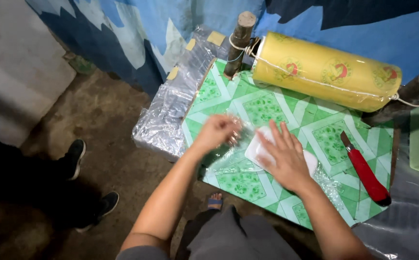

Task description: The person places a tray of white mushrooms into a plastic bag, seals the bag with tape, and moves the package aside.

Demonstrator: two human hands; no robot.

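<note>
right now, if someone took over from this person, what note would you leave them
Left hand: closed on a bunched edge of the clear cling film, pulling it left over the table.
Right hand: flat, fingers spread, pressing down on the white foam tray under the film.
Things: the tray sits on the green patterned tabletop; the yellow film roll hangs on a string between two wooden posts behind it; the red-handled utility knife lies to the right, untouched.
Done: film laid over the tray.
Left: film looks not yet tucked in.
</note>
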